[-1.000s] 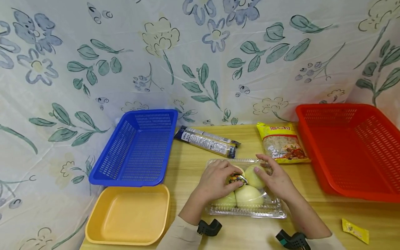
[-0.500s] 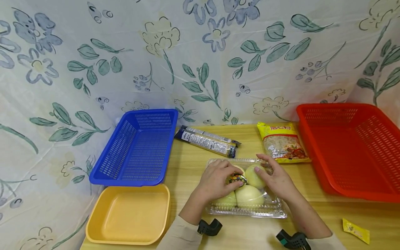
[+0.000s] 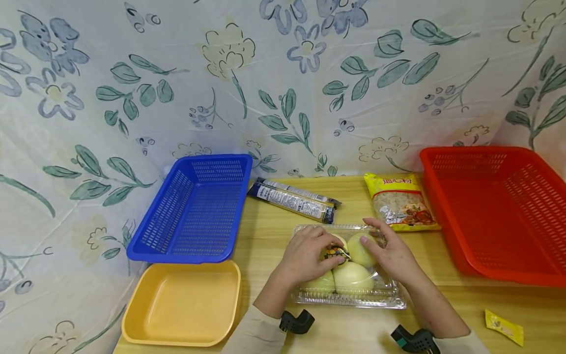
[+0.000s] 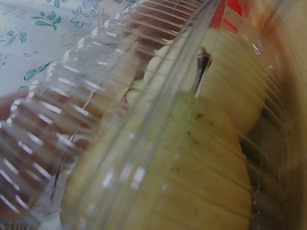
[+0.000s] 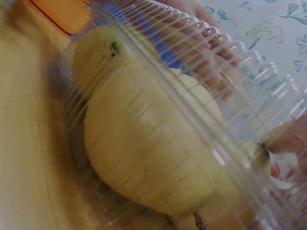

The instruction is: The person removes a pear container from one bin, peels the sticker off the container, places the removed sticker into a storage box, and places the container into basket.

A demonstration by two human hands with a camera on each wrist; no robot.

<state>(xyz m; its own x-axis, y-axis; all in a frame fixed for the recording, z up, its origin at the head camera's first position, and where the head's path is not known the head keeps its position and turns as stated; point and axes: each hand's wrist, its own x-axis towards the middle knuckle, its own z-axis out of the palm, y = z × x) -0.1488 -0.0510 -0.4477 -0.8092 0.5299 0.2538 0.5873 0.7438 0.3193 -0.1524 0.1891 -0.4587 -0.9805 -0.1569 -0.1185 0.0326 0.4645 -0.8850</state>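
A clear plastic clamshell box [image 3: 389, 297] of several pale yellow pears [image 3: 353, 278] sits on the table, its lid down. My left hand [image 3: 305, 255] rests on the lid's left part, fingers relaxed beside a dark printed label [image 3: 334, 252]. On the lid's right part lies my right hand [image 3: 393, 253], thumb on top and fingers loosely spread toward the far right corner. Through the ribbed wall, the left wrist view shows a pear [image 4: 192, 158] with a dark stem. Close up in the right wrist view is another pear [image 5: 144, 139].
A blue basket [image 3: 240, 211] stands at the left, behind a yellow-orange tub [image 3: 236, 295]. Dark-blue-ended long packets [image 3: 292, 200] lie behind the box. A yellow food bag [image 3: 402, 204] leans near the red basket [image 3: 451, 236]. A small yellow sachet [image 3: 504, 327] lies front right.
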